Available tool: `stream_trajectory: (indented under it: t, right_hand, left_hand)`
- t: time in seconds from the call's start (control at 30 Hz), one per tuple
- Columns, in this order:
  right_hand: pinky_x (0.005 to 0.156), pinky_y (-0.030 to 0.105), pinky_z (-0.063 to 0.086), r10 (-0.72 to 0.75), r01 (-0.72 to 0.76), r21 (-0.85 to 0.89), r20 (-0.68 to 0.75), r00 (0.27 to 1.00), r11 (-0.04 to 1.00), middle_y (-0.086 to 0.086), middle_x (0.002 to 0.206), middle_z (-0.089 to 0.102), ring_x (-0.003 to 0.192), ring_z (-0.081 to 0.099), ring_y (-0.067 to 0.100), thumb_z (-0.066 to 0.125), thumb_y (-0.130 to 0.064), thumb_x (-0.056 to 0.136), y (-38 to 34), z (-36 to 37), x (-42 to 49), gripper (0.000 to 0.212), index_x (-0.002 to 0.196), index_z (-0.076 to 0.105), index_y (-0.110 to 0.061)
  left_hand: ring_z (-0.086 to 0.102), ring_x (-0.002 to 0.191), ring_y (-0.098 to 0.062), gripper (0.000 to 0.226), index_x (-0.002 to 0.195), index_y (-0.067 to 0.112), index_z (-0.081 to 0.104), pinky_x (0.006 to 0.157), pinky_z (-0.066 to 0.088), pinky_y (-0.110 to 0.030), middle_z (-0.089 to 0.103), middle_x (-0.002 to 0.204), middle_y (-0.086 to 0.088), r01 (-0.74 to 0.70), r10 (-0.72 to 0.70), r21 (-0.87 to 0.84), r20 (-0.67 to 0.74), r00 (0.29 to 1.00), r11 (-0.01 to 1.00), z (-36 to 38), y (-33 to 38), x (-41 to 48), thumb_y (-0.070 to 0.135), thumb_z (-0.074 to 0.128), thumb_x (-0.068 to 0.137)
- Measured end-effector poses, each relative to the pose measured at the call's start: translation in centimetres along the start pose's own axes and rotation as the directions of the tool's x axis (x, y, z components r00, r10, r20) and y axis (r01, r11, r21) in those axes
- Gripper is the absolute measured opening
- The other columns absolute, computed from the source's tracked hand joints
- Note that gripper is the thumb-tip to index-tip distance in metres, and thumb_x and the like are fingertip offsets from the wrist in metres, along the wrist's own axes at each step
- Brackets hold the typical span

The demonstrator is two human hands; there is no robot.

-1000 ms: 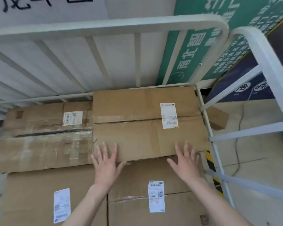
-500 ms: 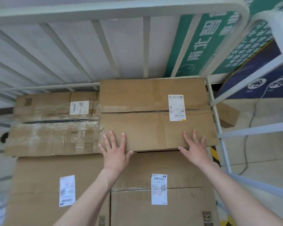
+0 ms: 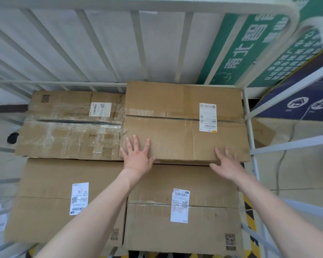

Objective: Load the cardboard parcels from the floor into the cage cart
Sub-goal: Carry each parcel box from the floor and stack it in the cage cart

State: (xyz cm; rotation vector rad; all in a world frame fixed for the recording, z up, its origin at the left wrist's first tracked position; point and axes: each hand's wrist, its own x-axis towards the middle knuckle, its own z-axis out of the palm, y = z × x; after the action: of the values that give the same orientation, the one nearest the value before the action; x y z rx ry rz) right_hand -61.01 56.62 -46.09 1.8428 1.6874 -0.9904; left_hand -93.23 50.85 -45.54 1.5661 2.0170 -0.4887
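Observation:
Several brown cardboard parcels lie flat inside the white cage cart (image 3: 249,127). The far-right parcel (image 3: 183,112), with a white label, sits highest against the back bars. My left hand (image 3: 137,155) rests flat with spread fingers on its near left edge. My right hand (image 3: 227,162) lies flat on its near right edge. Neither hand grips anything. Beside it at the far left lies a tape-wrapped parcel (image 3: 71,127). Two labelled parcels fill the near row: near-left parcel (image 3: 54,198) and near-right parcel (image 3: 203,202).
White cart bars (image 3: 138,43) rise behind the parcels and along the right side. Green and blue signs (image 3: 246,49) lean on the wall beyond. A piece of cardboard (image 3: 263,133) lies on the floor right of the cart. Yellow-black hazard tape (image 3: 250,216) marks the floor.
The far-right parcel has slid toward the back bars under both flat hands. My view has tilted down and drawn closer to the cart.

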Motion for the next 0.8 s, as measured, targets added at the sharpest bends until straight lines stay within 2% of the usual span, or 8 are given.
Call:
stream_trajectory:
  t: [0.2, 0.4, 0.5, 0.63, 0.73, 0.8]
  right_hand:
    - [0.121, 0.055, 0.008, -0.169, 0.165, -0.035, -0.149, 0.974, 0.986, 0.005, 0.166, -0.014, 0.151, -0.007, 0.038, 0.041, -0.051, 0.098, -3.7, -2.3, -9.7, 0.073, 0.158, 0.003, -0.035]
    - [0.120, 0.051, 0.003, -0.200, 0.221, 0.050, -0.268, 0.942, 0.974, 0.003, 0.166, -0.014, 0.152, -0.008, 0.032, 0.036, -0.059, 0.096, -6.5, -6.5, -24.9, 0.075, 0.158, -0.001, -0.036]
    - [0.122, 0.051, 0.004, -0.160, 0.205, 0.100, -0.344, 0.925, 0.974, 0.001, 0.167, -0.011, 0.153, -0.005, 0.031, 0.035, -0.059, 0.096, -5.2, -7.7, -33.2, 0.075, 0.158, -0.001, -0.036]
    - [0.122, 0.050, 0.001, -0.033, 0.106, 0.154, -0.415, 0.909, 0.982, 0.000, 0.167, -0.011, 0.153, -0.008, 0.029, 0.030, -0.062, 0.096, -1.2, -8.4, -43.1, 0.074, 0.158, -0.004, -0.037]
    - [0.120, 0.048, -0.006, 0.062, 0.050, 0.218, -0.477, 0.877, 0.975, -0.005, 0.166, -0.015, 0.152, -0.013, 0.026, 0.025, -0.065, 0.094, 2.1, -7.9, -49.4, 0.074, 0.156, -0.006, -0.040]
    - [0.120, 0.048, -0.006, 0.163, -0.007, 0.282, -0.534, 0.830, 0.959, -0.009, 0.165, -0.014, 0.152, -0.013, 0.025, 0.019, -0.069, 0.092, 4.8, -7.1, -53.3, 0.074, 0.156, -0.006, -0.041]
  left_hand:
    - [-0.010, 0.152, -0.037, 0.064, 0.159, 0.032, -0.001, 0.116, -0.001, -0.067, 0.000, 0.167, -0.007, -0.088, 0.089, -0.111, 0.003, 0.996, 0.990, -5.2, 2.2, -7.1, 0.053, 0.022, 0.103]
    - [-0.006, 0.153, -0.029, 0.060, 0.159, 0.034, 0.003, 0.118, -0.001, -0.063, 0.005, 0.168, -0.001, -0.240, 0.237, -0.081, -0.048, 0.970, 0.967, -13.4, 7.2, -20.5, 0.051, 0.020, 0.104]
    - [-0.006, 0.153, -0.026, 0.060, 0.159, 0.032, 0.005, 0.118, 0.001, -0.062, 0.006, 0.168, 0.000, -0.332, 0.328, -0.054, -0.075, 0.942, 0.942, -15.8, 9.3, -28.4, 0.050, 0.022, 0.105]
    - [-0.011, 0.153, -0.023, 0.061, 0.159, 0.033, 0.004, 0.119, -0.002, -0.061, 0.002, 0.168, 0.003, -0.467, 0.462, -0.038, -0.094, 0.882, 0.884, -17.7, 12.2, -36.9, 0.053, 0.020, 0.104]
    - [-0.015, 0.152, -0.022, 0.061, 0.158, 0.036, 0.003, 0.118, -0.006, -0.059, -0.001, 0.167, 0.005, -0.584, 0.580, -0.018, -0.096, 0.809, 0.811, -18.5, 14.5, -41.4, 0.056, 0.017, 0.102]
    - [-0.018, 0.151, -0.020, 0.060, 0.157, 0.040, 0.005, 0.118, -0.009, -0.058, -0.002, 0.167, 0.008, -0.672, 0.669, 0.000, -0.098, 0.737, 0.740, -18.6, 16.6, -43.8, 0.058, 0.014, 0.101]
